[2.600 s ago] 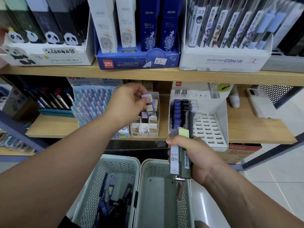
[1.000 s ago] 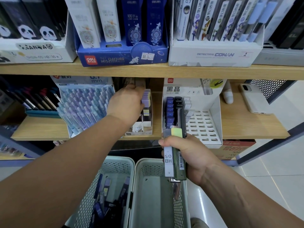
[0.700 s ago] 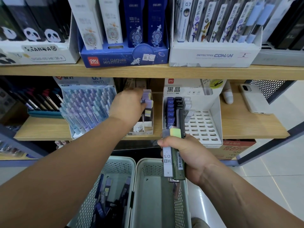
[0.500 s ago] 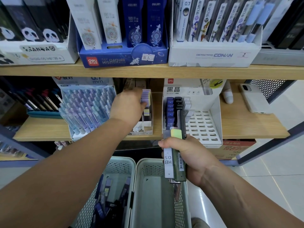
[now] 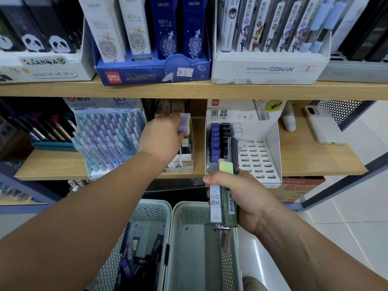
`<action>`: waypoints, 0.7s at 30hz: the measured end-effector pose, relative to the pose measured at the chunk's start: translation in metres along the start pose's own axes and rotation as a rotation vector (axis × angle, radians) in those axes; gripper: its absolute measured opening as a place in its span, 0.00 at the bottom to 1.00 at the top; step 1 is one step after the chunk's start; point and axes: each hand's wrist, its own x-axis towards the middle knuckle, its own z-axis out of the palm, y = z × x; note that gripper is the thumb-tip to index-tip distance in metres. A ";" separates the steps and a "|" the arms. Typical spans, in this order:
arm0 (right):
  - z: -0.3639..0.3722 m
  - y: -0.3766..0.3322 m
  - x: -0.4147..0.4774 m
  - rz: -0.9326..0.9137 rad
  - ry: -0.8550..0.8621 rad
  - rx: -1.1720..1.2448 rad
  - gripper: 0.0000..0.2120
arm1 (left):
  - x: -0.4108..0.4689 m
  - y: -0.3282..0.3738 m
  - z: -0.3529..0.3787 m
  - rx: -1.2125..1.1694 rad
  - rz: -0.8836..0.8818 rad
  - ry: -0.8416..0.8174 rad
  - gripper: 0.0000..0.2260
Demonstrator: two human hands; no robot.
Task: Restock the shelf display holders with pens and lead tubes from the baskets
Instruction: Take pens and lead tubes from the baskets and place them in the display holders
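Grey, green and smoky-black plastic make up the bundle of flat lead tubes (image 5: pixel 223 198) in my right hand (image 5: pixel 247 198), fingers and thumb clenched round its middle. The bundle stands nearly upright, pale green cap end up, with the white face printed HB 0.5 turned toward me. It hangs over the rim of the right-hand pale green perforated plastic basket (image 5: pixel 189 213), just in front of the white cardboard display stand (image 5: pixel 260 160) with its rows of slots. The stand's left columns hold blue and black lead tubes (image 5: pixel 216 139).

My left hand (image 5: pixel 161 137) reaches onto the lower shelf, to the narrow white cardboard holder (image 5: pixel 186 162) between the stand and the tray of blue and lilac pens (image 5: pixel 109 139). Its fingertips are against the purple-capped tubes (image 5: pixel 185 123) stacked at the holder's back. I cannot tell whether they pinch one or only press on it — the back of the hand hides them.

Below my left forearm, the left-hand basket (image 5: pixel 151 213), of the same kind, holds a heap of dark tubes (image 5: pixel 136 263). The two baskets sit side by side. On the light wooden shelf board (image 5: pixel 325 160), to the right of the stand, lies a white phone (image 5: pixel 321 124).
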 end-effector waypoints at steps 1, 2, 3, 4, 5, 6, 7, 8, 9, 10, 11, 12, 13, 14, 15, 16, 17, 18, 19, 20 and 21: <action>-0.001 0.000 0.000 0.000 0.003 0.009 0.06 | -0.001 0.000 0.000 -0.003 0.001 -0.002 0.12; -0.002 0.001 0.001 0.003 0.010 0.016 0.07 | -0.001 0.000 -0.001 -0.006 0.002 -0.001 0.12; -0.002 0.001 0.001 0.008 0.017 0.021 0.08 | -0.002 0.001 -0.001 -0.004 0.003 -0.001 0.13; -0.002 0.002 0.001 0.011 0.021 0.022 0.10 | -0.002 0.001 -0.002 0.001 0.006 -0.004 0.14; -0.003 0.002 0.002 0.014 0.028 0.024 0.12 | -0.003 0.002 -0.003 0.005 0.008 -0.009 0.14; -0.003 0.002 0.002 0.012 0.036 0.025 0.15 | -0.004 0.003 -0.004 0.008 0.010 -0.015 0.14; -0.002 0.001 0.002 0.007 0.041 0.027 0.16 | -0.005 0.004 -0.007 0.015 0.016 -0.022 0.13; -0.002 0.001 0.002 0.003 0.047 0.029 0.18 | -0.007 0.006 -0.010 0.021 0.028 -0.027 0.12; -0.001 0.001 0.002 0.000 0.056 0.030 0.20 | -0.010 0.009 -0.015 0.017 0.046 -0.037 0.11; -0.001 0.001 0.003 -0.003 0.068 0.031 0.23 | -0.015 0.012 -0.020 -0.008 0.061 -0.051 0.09; -0.001 0.001 0.004 -0.007 0.083 0.030 0.25 | -0.021 0.015 -0.025 -0.063 0.068 -0.070 0.07; 0.000 0.001 0.005 -0.016 0.103 0.035 0.26 | -0.028 0.020 -0.029 -0.150 0.051 -0.099 0.07; 0.000 0.002 0.006 -0.031 0.130 0.048 0.25 | -0.036 0.025 -0.033 -0.273 -0.006 -0.143 0.09; 0.001 0.002 0.007 -0.050 0.161 0.067 0.24 | -0.045 0.030 -0.038 -0.433 -0.114 -0.216 0.10; 0.002 0.002 0.009 -0.069 0.189 0.084 0.22 | -0.053 0.035 -0.043 -0.609 -0.250 -0.320 0.11; 0.004 0.002 0.010 -0.089 0.209 0.098 0.21 | -0.063 0.039 -0.046 -0.757 -0.378 -0.444 0.11; 0.006 0.002 0.011 -0.104 0.223 0.110 0.19 | -0.072 0.041 -0.049 -0.855 -0.459 -0.561 0.11; 0.009 0.002 0.012 -0.110 0.231 0.123 0.17 | -0.080 0.042 -0.050 -0.902 -0.491 -0.651 0.12; 0.012 0.003 0.013 -0.108 0.234 0.140 0.16 | -0.088 0.043 -0.050 -0.929 -0.497 -0.707 0.12; 0.015 0.004 0.013 -0.104 0.236 0.157 0.14 | -0.095 0.044 -0.050 -0.950 -0.495 -0.736 0.13; 0.017 0.004 0.014 -0.102 0.238 0.170 0.12 | -0.100 0.045 -0.050 -0.971 -0.493 -0.742 0.13</action>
